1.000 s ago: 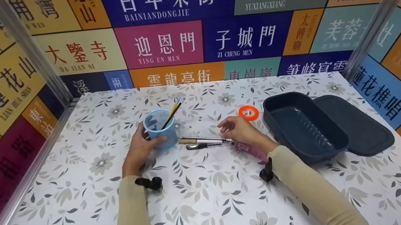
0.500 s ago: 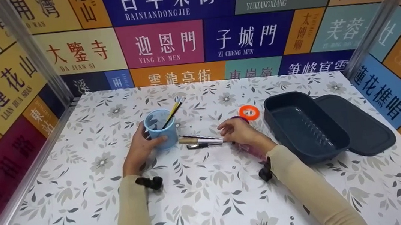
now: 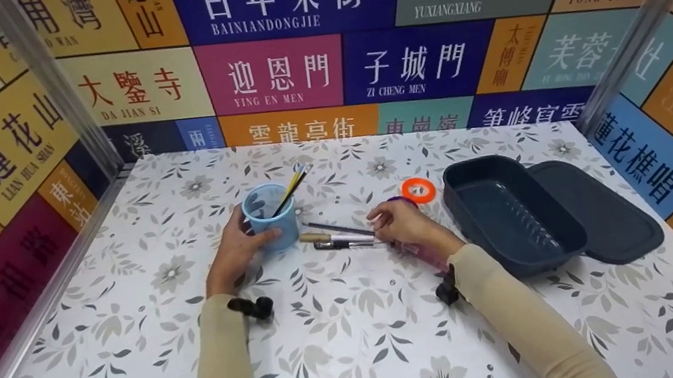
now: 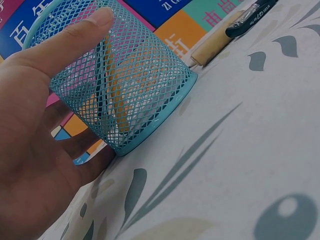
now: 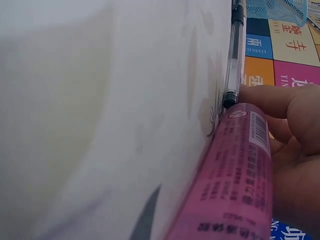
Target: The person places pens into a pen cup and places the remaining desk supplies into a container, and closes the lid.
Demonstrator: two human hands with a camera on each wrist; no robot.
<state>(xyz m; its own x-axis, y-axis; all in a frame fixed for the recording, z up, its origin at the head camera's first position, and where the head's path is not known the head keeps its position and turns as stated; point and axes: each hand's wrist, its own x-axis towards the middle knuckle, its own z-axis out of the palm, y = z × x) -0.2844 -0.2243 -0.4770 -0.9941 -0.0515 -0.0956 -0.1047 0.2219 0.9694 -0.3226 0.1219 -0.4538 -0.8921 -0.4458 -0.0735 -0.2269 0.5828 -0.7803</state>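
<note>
In the head view my left hand [image 3: 239, 251] grips a light blue mesh pen cup [image 3: 278, 233], thumb across its near side. Yellow and black pencils [image 3: 291, 191] lean inside it. To the right of the cup lie a tan-capped marker [image 3: 315, 237] and a black-capped gel pen [image 3: 331, 245]. A thin dark pencil [image 3: 338, 228] runs from near the cup to my right hand [image 3: 407, 225], whose curled fingers pinch its right end. A pink printed bottle [image 5: 230, 175] lies beside this hand in the right wrist view, its end right at the gel pen's end.
An orange ring [image 3: 418, 190] lies behind my right hand, with a purple edge [image 3: 400, 199] partly hidden by the hand. Farther right, a dark blue box [image 3: 504, 214] stands against its flat lid [image 3: 605, 209]. Patterned panels [image 3: 272, 72] enclose the floral-covered table [image 3: 341, 340].
My right fingers have come down onto the right ends of the pens. The dark pencil's left end has swung away from the marker. My left hand and the cup stay put.
</note>
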